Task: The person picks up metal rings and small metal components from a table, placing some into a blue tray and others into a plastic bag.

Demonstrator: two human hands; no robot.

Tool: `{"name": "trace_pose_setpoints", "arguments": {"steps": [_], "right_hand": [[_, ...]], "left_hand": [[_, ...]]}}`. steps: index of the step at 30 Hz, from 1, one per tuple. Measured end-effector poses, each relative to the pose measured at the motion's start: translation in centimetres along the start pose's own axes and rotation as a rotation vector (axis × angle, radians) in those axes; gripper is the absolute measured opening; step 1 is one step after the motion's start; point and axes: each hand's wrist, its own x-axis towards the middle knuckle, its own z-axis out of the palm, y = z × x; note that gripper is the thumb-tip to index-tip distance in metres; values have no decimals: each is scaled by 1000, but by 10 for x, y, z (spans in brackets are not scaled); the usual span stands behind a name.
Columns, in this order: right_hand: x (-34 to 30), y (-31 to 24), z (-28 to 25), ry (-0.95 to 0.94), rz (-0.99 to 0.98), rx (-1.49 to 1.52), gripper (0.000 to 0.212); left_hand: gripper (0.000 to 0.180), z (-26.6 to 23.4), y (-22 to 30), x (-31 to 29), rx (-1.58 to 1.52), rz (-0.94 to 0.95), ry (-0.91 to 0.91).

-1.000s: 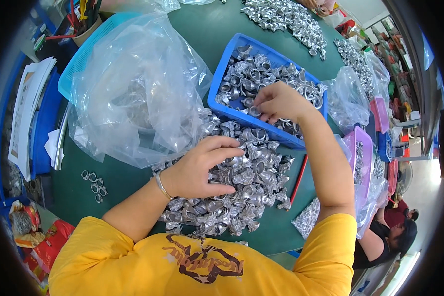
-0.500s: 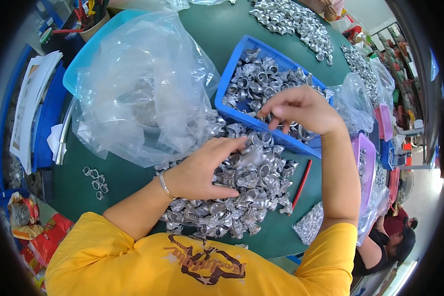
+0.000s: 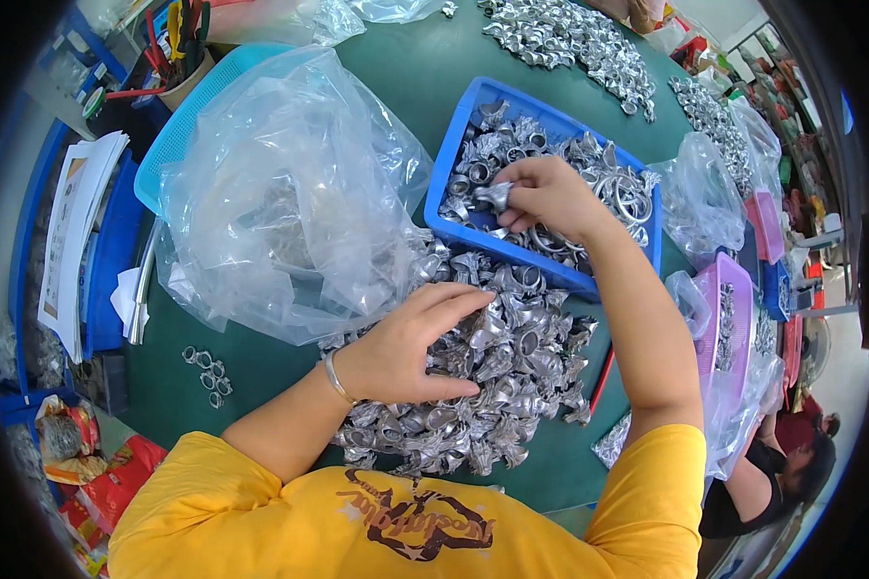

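My right hand [image 3: 557, 198] is over the blue plastic basket [image 3: 517, 257], pinching a silver metal ring [image 3: 493, 196] with a bulky sculpted head. More silver rings fill the basket, and a few larger hoops [image 3: 623, 195] lie toward its right side. In front of the basket a heaped pile of similar rings [image 3: 512, 372] covers the table. At the pile's left side rests my left hand [image 3: 401, 347], thumb and fingers spread, with nothing held in it.
A clear plastic bag [image 3: 280, 212] bulges over a turquoise basket [image 3: 164, 145] at left. Several small rings [image 3: 209, 374] lie apart on the green table. A red pencil-like stick [image 3: 602, 379] is right of the pile. More metal pieces [image 3: 574, 48] lie farther back; a person [image 3: 768, 478] sits at right.
My right hand has turned and lowered into the blue basket, and a ring now shows between its fingers. My left hand keeps its spread pose by the pile. The whole view has shifted slightly.
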Motion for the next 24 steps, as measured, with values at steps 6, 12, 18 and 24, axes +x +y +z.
{"name": "trace_pose_setpoints", "arguments": {"steps": [6,12,18,24], "right_hand": [[-35,-8,-20,-133,-93,221,24],[-30,-32,-5,-132,-62,-251,18],[15,-19,40,-18,-52,-727,37],[5,2,9,-44,-149,-345,18]], "left_hand": [[91,1,-3,-1,-101,-23,-18],[97,1,0,-1,-73,-32,20],[93,-2,1,3,-89,-33,14],[92,-1,2,0,-94,-24,31]]}}
